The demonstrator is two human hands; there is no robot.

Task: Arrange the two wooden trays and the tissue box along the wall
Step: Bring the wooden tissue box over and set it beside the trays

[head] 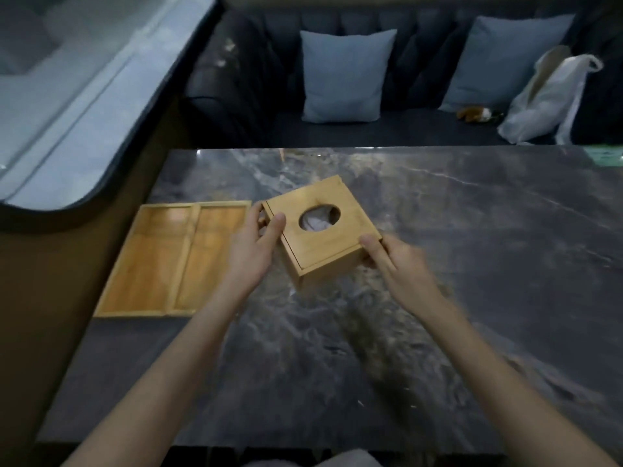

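I have the wooden tissue box between both my hands, turned so its corners point toward twelve, three, six and nine o'clock over the dark marble table. My left hand is at the box's nine o'clock side: the thumb lies on the lid near the left corner and the fingers curl around the far left edge, so it is closed on the box. My right hand is at the box's four o'clock corner, thumb pressed on top of the lid's corner and the other fingers tucked under or behind the side, also gripping it. I cannot tell whether the box's bottom rests on the table or is lifted just off it. The oval hole in the lid shows white tissue inside and sits between my two thumbs, nearer the twelve o'clock end. At nine o'clock from my left hand, just beside it, the two wooden trays lie flat side by side, long edges touching, along the table's left edge by the brown wall. The box's left corner is near the right tray's far corner. At twelve o'clock beyond the table is a dark sofa with two pale cushions and a white bag.
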